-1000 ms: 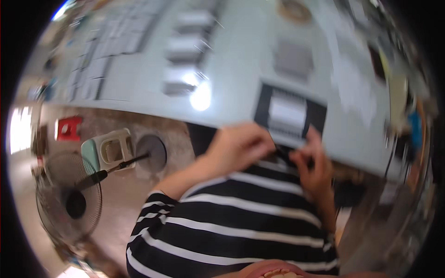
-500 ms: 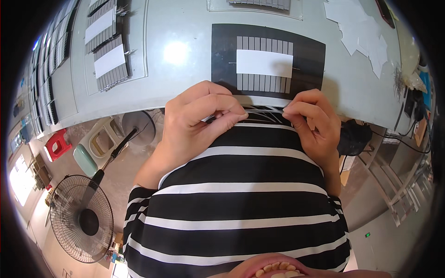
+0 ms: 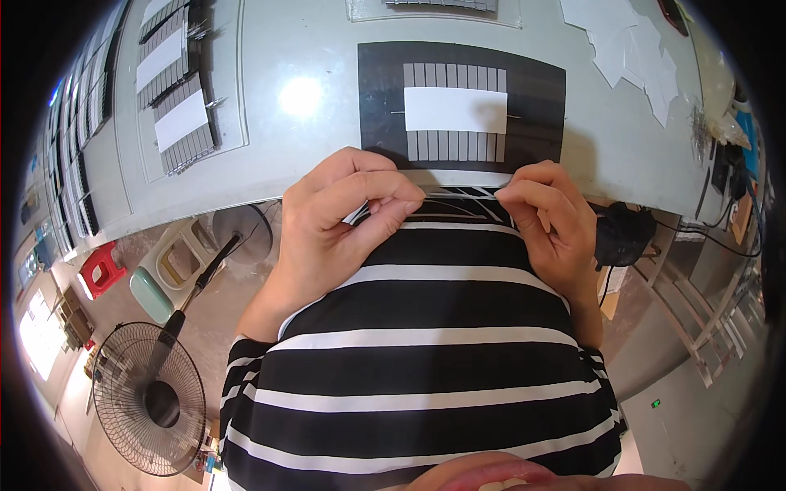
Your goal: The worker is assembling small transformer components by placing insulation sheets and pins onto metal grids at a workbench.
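Both hands, left hand point(image 3: 344, 217) and right hand point(image 3: 553, 217), pinch a thin strip point(image 3: 458, 193) at the table edge point(image 3: 246, 188).

We count two hands, the left hand point(image 3: 344, 217) and the right hand point(image 3: 550, 214), at the desk's point(image 3: 311, 155) near edge. One black mat point(image 3: 540, 90) lies there, bearing one row of grey strips point(image 3: 454, 146) under one white paper band point(image 3: 455, 110). Toward the left edge we see two more banded strip rows point(image 3: 176, 94). On the floor stand one fan point(image 3: 147, 399), one red stool point(image 3: 101, 267) and one pale stool point(image 3: 176, 262).
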The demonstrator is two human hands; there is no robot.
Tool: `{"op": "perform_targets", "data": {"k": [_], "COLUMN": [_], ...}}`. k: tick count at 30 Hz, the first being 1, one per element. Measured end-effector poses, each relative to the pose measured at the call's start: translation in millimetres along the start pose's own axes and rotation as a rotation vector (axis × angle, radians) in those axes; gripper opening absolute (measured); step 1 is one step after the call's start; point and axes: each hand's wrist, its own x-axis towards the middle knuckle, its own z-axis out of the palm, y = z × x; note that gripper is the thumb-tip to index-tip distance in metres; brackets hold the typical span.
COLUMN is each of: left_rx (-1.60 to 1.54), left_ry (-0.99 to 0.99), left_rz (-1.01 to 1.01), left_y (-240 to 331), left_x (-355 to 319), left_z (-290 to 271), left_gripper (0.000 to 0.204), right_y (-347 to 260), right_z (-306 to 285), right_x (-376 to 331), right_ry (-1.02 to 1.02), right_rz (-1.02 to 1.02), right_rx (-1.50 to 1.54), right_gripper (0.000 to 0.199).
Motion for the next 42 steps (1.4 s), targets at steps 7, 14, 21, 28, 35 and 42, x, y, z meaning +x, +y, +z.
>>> {"op": "perform_targets", "data": {"k": [7,14,21,28,35,42], "left_rx": [0.015,-0.048,-0.222,-0.173,0.029,0.073], "left_ry": [-0.071,-0.055,0.008,0.205,0.201,0.188], "left_rz": [-0.077,-0.164,-0.344,-0.486,-0.501,-0.556], "left_y": [1,4,9,17,13,17], "left_x": [2,5,4,36,45,52], "left_z": [-4,-5,1,9,10,12], "left_gripper": [0.014,0.012,0.022,0.028,0.028,0.03], "right_y": [1,0,-5,-10,-11,-10], "right_z": [0,-2,1,-2,-5,-7], "right_x": [1,1,-3,36,52,59], "right_ry": [-0.002,-0.001,0.069,0.147,0.072,0.051], "right_rz": [0.016,0.091,0.352,0.522,0.581,0.62], "right_rx": [0.032,0.089,0.337,0.241,0.11,0.08], "right_gripper": [0.014,0.02,0.047,0.044,0.044,0.043]}}
